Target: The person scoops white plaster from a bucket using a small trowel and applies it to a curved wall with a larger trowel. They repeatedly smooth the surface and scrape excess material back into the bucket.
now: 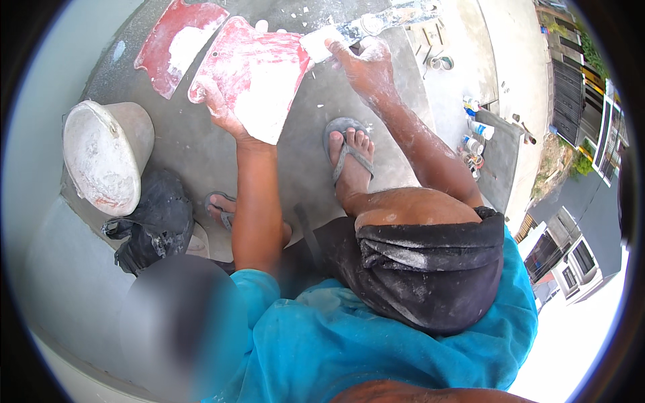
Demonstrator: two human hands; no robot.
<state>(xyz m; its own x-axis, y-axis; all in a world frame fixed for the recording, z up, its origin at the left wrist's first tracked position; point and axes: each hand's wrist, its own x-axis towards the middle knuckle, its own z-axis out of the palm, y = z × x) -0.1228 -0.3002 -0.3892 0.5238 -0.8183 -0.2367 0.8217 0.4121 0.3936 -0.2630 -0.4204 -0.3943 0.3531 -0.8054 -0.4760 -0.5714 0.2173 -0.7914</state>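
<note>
The thing in your hands is a wide, flat, red sheet-like plate point(225, 57) with curved corners, raised over the smooth grey floor point(295, 171) at the far side, left of centre. White paste covers its near right part in a thick, bright patch, and thin white streaks smear the red surface beyond. Your left hand point(228, 117) is partly open around it, thumb along its left edge and fingertips showing past its far edge, so it is firmly supported. Your right hand point(366, 70), dusted white, is closed in a pinch on a white-coated flat blade point(321, 43) at the plate's right edge; whether that blade touches the plate, you cannot tell.

Just left of the plate lies a second red flat plate point(158, 50), also carrying white paste. Farther right of the blade is a smeared, bluish-white long object point(396, 19) whose kind is unclear. On the left stands a white-crusted plastic bucket point(134, 127), tilted in view, with a crumpled black plastic bag point(161, 211) against its near side. Your bent right knee point(416, 205) rises close to your right forearm. Well to the right are small white-and-blue containers point(480, 129) beside a grey panel point(500, 158).
</note>
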